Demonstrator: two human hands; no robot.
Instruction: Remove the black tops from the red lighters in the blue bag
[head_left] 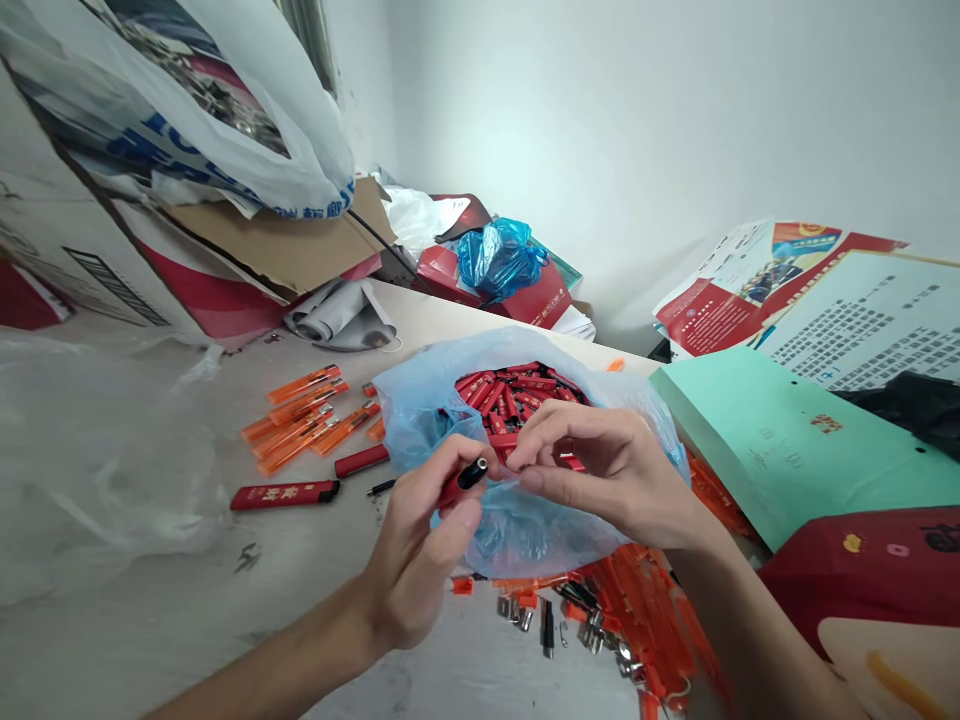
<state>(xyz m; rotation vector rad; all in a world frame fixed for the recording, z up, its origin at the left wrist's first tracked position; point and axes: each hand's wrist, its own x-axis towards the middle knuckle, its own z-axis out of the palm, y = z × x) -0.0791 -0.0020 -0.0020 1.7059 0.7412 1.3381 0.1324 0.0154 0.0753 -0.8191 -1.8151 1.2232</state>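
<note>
My left hand [424,545] is closed round a red lighter body [466,478] with a black tip, held in front of a blue plastic bag [420,410]. My right hand [592,460] pinches with thumb and fingertips just right of that tip; what it pinches is too small to make out. The bag lies open on the table and is full of red lighter bodies [517,395]. Both hands hover over the bag's near edge.
Orange lighter bodies [304,415] and a finished red lighter [285,494] lie left of the bag. Small metal parts and orange pieces [600,620] are scattered near me. A green folder [795,440], cardboard boxes [247,250] and clear plastic [90,470] crowd the table.
</note>
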